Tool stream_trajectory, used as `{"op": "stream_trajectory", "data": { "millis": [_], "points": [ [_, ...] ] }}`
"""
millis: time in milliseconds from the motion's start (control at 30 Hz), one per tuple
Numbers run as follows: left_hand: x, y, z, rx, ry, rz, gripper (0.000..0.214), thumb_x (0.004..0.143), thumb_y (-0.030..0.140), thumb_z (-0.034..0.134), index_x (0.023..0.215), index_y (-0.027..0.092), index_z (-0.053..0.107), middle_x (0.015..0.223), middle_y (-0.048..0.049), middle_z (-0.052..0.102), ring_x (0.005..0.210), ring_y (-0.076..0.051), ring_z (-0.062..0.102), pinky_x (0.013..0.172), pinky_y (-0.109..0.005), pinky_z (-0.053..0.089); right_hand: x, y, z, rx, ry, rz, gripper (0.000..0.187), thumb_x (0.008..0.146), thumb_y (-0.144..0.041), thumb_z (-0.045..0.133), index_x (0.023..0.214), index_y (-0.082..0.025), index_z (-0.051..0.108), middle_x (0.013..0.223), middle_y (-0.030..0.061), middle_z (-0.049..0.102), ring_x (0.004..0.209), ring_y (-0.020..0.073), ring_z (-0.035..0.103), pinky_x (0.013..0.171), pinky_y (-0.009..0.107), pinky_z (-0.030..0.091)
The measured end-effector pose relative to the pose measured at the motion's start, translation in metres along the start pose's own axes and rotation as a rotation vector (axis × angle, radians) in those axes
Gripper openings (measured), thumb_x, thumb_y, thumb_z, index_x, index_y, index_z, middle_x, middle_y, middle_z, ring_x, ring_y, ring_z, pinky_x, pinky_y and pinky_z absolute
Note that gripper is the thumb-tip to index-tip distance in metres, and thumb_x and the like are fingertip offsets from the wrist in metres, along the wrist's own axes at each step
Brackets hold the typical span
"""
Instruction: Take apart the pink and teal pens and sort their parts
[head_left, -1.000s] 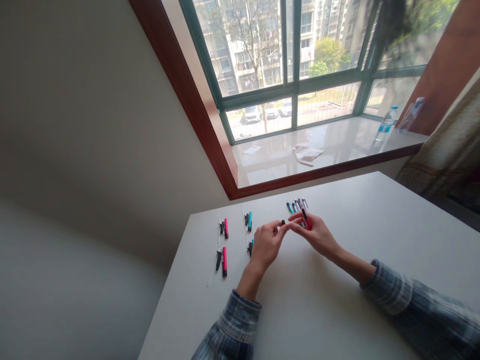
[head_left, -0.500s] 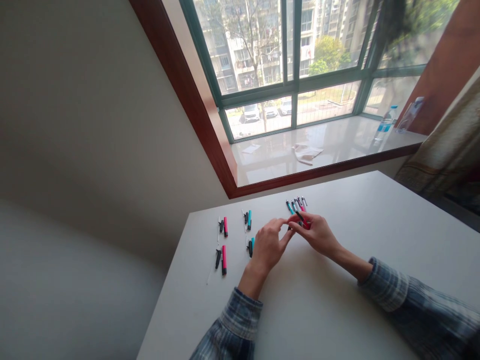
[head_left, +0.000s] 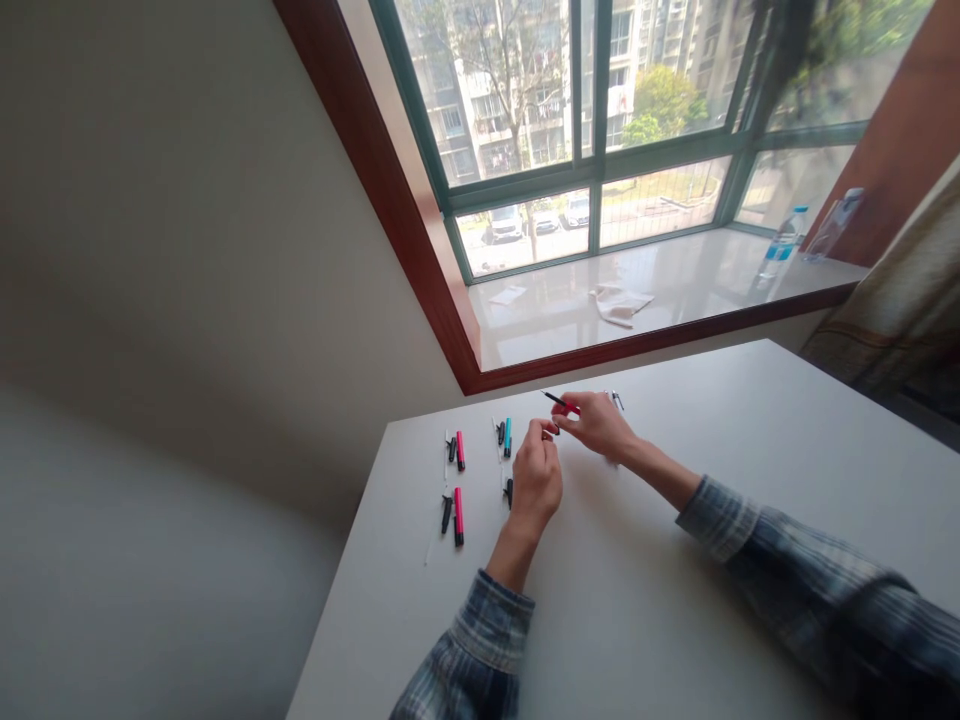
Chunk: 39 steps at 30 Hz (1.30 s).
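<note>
One pen (head_left: 559, 401) in right hand (head_left: 592, 422)

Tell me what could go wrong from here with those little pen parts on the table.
The small dark piece at the fingertips of the left hand is tiny and might slip away and get lost. That hand also sits right beside a black pen part, so it could nudge it out of place. The black-and-pink pen in the right hand is held above the table and might drop if the grip loosens.

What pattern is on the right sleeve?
Blue-grey plaid on the right sleeve, best in the head view.
</note>
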<state>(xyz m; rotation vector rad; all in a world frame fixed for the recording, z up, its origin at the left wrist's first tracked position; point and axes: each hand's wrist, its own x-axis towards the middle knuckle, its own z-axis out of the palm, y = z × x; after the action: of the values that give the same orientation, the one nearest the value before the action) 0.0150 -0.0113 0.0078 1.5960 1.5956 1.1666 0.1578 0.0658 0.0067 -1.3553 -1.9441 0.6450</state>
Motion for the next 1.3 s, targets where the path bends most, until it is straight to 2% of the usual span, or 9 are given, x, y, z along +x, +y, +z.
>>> {"op": "stream_trajectory", "data": {
  "millis": [167,400,667,733,800,867,933,1033,1300],
  "points": [
    [0.007,-0.007,-0.001,-0.117,-0.001,-0.033,0.016,0.094,0.020,0.046,0.100,0.024,0.061,0.087,-0.0011,0.063,0.074,-0.017,0.056,0.074,-0.029,0.040,0.025,0.003,0.015,-0.015,-0.067,0.075,0.011,0.085,-0.025,0.070,0.082,-0.020,0.079,0.079,0.0062,0.078,0.073,0.0200,0.069,0.064,0.026,0.043],
    [0.004,0.001,-0.001,-0.231,-0.115,-0.076,0.022,0.094,0.020,0.047,0.109,0.021,0.063,0.084,-0.0020,0.069,0.060,-0.013,0.055,0.062,-0.027,0.045,0.019,0.008,0.015,-0.066,-0.077,0.076,0.012,0.086,-0.022,0.068,0.077,-0.019,0.077,0.076,0.0076,0.078,0.065,0.0180,0.066,0.060,0.026,0.040],
    [0.009,-0.014,0.005,-0.518,-0.078,-0.196,0.047,0.090,0.015,0.066,0.137,0.015,0.062,0.105,-0.0125,0.078,0.088,-0.018,0.071,0.096,-0.039,0.056,0.023,-0.006,-0.005,-0.049,-0.041,-0.012,0.015,0.089,-0.031,0.067,0.087,-0.020,0.078,0.083,0.0046,0.077,0.073,0.0180,0.065,0.062,0.026,0.038],
    [0.009,-0.018,0.006,-0.630,-0.042,-0.237,0.055,0.090,0.014,0.068,0.144,0.014,0.056,0.112,-0.0142,0.077,0.092,-0.018,0.072,0.101,-0.041,0.055,0.025,-0.011,-0.016,0.016,-0.128,-0.048,0.019,0.088,-0.036,0.068,0.087,-0.020,0.079,0.082,0.0036,0.076,0.071,0.0175,0.064,0.063,0.027,0.040],
    [0.009,-0.020,0.005,-0.701,-0.005,-0.264,0.064,0.089,0.014,0.071,0.150,0.014,0.050,0.120,-0.0155,0.075,0.096,-0.019,0.073,0.104,-0.041,0.055,0.026,-0.016,-0.026,0.074,-0.303,-0.097,0.025,0.087,-0.043,0.070,0.086,-0.020,0.080,0.077,0.0037,0.075,0.068,0.0176,0.063,0.061,0.027,0.039],
    [0.009,-0.021,0.003,-0.697,0.028,-0.264,0.071,0.088,0.017,0.075,0.153,0.016,0.047,0.128,-0.0172,0.071,0.099,-0.021,0.074,0.104,-0.042,0.055,0.025,-0.020,-0.032,0.151,-0.487,-0.148,0.029,0.085,-0.047,0.073,0.089,-0.020,0.082,0.077,0.0045,0.075,0.068,0.0182,0.063,0.061,0.028,0.040],
    [0.008,-0.022,0.002,-0.634,0.057,-0.232,0.076,0.086,0.021,0.078,0.155,0.019,0.045,0.136,-0.0181,0.067,0.103,-0.024,0.074,0.100,-0.041,0.057,0.023,-0.021,-0.033,0.199,-0.576,-0.169,0.028,0.081,-0.045,0.078,0.092,-0.020,0.083,0.077,0.0053,0.076,0.069,0.0190,0.063,0.062,0.029,0.042],
    [0.008,-0.022,0.000,-0.522,0.080,-0.175,0.079,0.088,0.023,0.077,0.157,0.025,0.041,0.138,-0.0170,0.065,0.104,-0.026,0.074,0.092,-0.038,0.060,0.022,-0.018,-0.028,0.184,-0.576,-0.170,0.023,0.077,-0.040,0.082,0.090,-0.020,0.083,0.074,0.0046,0.074,0.066,0.0188,0.062,0.060,0.030,0.042],
    [0.006,-0.014,-0.001,-0.411,0.111,-0.084,0.068,0.091,0.021,0.069,0.155,0.031,0.046,0.130,-0.0117,0.068,0.091,-0.020,0.075,0.081,-0.032,0.061,0.024,-0.010,-0.017,0.196,-0.452,-0.208,0.020,0.087,-0.037,0.074,0.081,-0.019,0.081,0.072,0.0045,0.075,0.063,0.0174,0.062,0.059,0.029,0.042]
  ]
}}
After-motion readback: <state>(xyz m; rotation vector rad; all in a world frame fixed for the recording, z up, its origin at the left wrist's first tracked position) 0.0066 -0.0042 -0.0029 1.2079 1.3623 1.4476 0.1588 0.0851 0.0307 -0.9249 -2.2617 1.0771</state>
